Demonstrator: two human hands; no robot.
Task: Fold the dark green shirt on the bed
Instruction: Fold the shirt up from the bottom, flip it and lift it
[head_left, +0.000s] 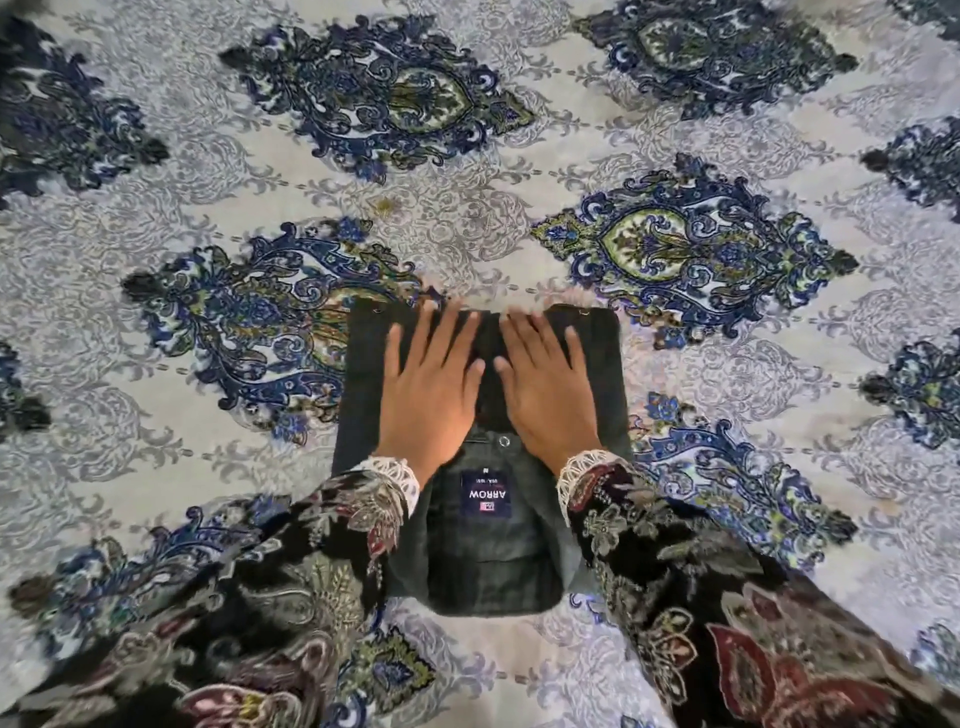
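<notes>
Dark green shirt (483, 457) folded into a compact rectangle on patterned blue-grey bedspread (519, 208); left hand (431, 384) and right hand (545, 384) flat, fingers spread, side by side on far half. Navy collar label (486, 494) facing up between floral sleeves (727, 623).

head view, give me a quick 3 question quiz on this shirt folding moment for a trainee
1. True or false: both hands lie flat, palms down, on the dark green shirt.
2. What word shows on the blue label inside the collar?
3. The shirt now is: A) spread out with sleeves wide, B) folded into a compact rectangle, C) hanging off the bed.

Key
1. True: the left hand and right hand press side by side on the far half.
2. ARROW, read upside down from this view.
3. B, lying on the patterned bedspread.
</notes>
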